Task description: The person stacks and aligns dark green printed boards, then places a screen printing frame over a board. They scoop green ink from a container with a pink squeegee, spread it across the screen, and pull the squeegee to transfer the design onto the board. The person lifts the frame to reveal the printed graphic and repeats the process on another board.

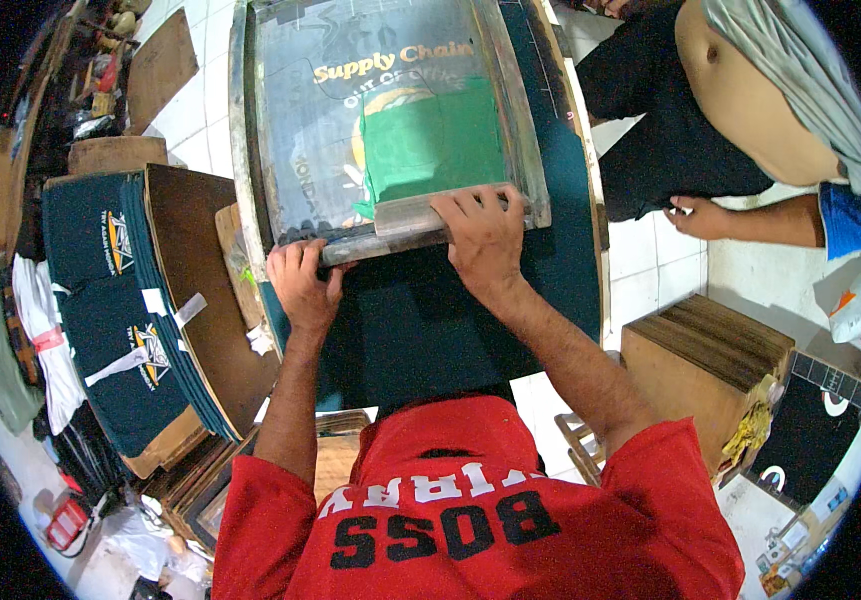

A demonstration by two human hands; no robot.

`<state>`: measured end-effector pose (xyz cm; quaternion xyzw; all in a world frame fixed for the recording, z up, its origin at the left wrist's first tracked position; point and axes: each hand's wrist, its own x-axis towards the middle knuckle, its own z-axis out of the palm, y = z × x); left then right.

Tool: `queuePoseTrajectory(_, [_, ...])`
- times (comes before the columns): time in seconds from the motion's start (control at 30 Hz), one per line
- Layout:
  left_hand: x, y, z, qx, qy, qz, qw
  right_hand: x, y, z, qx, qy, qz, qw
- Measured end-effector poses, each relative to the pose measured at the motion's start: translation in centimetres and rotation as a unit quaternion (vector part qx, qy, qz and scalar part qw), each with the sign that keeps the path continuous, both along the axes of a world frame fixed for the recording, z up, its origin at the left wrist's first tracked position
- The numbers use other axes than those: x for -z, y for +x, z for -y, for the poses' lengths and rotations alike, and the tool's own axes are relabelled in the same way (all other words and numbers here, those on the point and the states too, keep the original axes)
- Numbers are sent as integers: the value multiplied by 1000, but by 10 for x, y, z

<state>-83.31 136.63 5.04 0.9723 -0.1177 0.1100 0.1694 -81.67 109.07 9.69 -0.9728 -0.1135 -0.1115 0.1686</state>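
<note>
Both hands, left hand [302,283] and right hand [485,232], have fingers closed around a squeegee [402,228] lying across the near edge of the screen-printing frame [390,120] on the dark worktop [430,320].

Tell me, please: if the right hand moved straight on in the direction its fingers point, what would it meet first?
The right hand lies on the squeegee, fingers pointing up the screen. Going straight on, it would probably first cross the green ink patch on the mesh; depth is hard to judge.
</note>
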Motion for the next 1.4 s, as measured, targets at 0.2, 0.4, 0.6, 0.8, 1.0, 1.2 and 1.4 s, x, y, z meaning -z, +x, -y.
queuePoseTrajectory(0.2, [-25, 5, -5, 36, -11, 3, 999, -8, -9, -1, 23, -9, 5, 1000])
queuePoseTrajectory(0.4, [-35, 8, -3, 45, -27, 36, 998, -16, -9, 0, 17, -21, 9, 1000])
queuePoseTrajectory(0.6, [-71, 13, -4, 57, -36, 48, 997, -51, -8, 3, 4, -18, 18, 1000])
queuePoseTrajectory(0.8, [-158, 34, -9, 79, 9, 96, 992, -123, 18, 6, -13, -32, 146, 989])
queuePoseTrajectory(1.0, [-250, 68, -6, 76, 34, 198, 977, -200, 79, 16, -31, -58, 338, 939])
queuePoseTrajectory(1.2, [-301, 99, 1, 42, 50, 385, 921, -287, 125, 25, -62, -47, 451, 889])
queuePoseTrajectory(1.4, [-222, 58, 16, 18, -143, 371, 918, -319, 133, 20, -19, -38, 424, 905])
